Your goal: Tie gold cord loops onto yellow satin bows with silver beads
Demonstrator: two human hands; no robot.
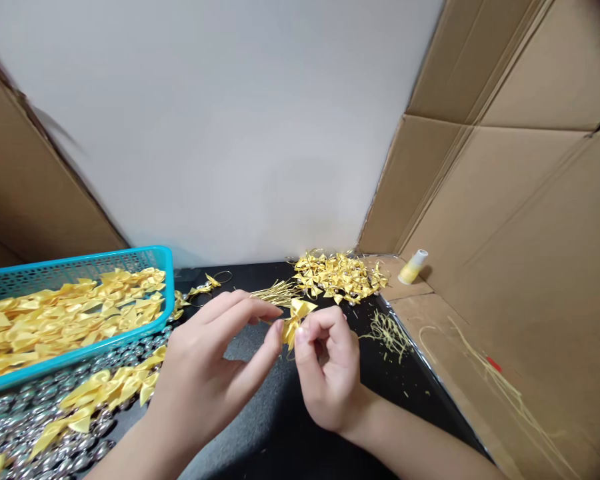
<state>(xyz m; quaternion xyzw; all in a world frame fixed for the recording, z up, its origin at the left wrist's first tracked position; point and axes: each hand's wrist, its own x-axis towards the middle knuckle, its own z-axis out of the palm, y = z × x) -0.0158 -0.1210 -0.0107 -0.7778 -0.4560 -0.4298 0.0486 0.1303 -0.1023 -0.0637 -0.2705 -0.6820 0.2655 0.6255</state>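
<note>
A small yellow satin ribbon bow (293, 324) is held up between my two hands, above the black table. My left hand (215, 357) comes from the left with thumb and index finger pinched at the bow's left side. On the other side, my right hand (330, 370) has its thumb and index finger closed at the bow's right edge, the other fingers curled in. A thin loop, perhaps cord, shows just below the bow. Anything finer between the fingertips is hidden. Behind the hands lies a bundle of gold twist ties (276, 293).
At left, a turquoise basket (167, 293) holds yellow bows; silver beads (87, 443) and loose bows (107, 390) lie before it. Farther back are a heap of beaded bows (337, 275), thread scraps (391, 333) and a thread spool (413, 267). Cardboard walls (525, 220) flank the table.
</note>
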